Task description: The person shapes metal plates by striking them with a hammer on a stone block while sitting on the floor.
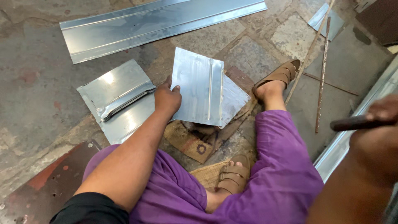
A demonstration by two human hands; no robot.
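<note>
— What is seen lying largest on the stone floor (37, 99)?

— A long ribbed metal strip (157, 25) is laid across the top of the view, well apart from everything being handled. Below it, a folded metal sheet (120, 99) is spread flat on the floor, with a raised crease running across its middle.

— And the piece being handled?

— A smaller square metal sheet (199, 89) is held tilted up off the floor, just beside the folded one. A seam is seen running down it. A second sheet (234, 99) is stacked behind it, its corner showing at the right. Both are propped above a piece of sacking (190, 143) and a wooden block underneath.

— How is it gripped?

— Its left edge is grasped by the left hand (167, 98): the thumb is pressed on the front face, and the fingers are wrapped round behind.

— What is shown of the right hand?

— The right hand (379, 124) is seen at the right edge, blurred, clenched around a dark handle (356, 122) that points to the left. The tool's head cannot be made out.

— Anything else around?

— Purple trousers (273, 166) and brown sandals (280, 74) are worn by the seated person, one foot stretched toward the sheets. Two thin rusty rods (322, 70) are laid on the floor past that foot, and a metal rail (356, 128) is seen running along the right side.
</note>
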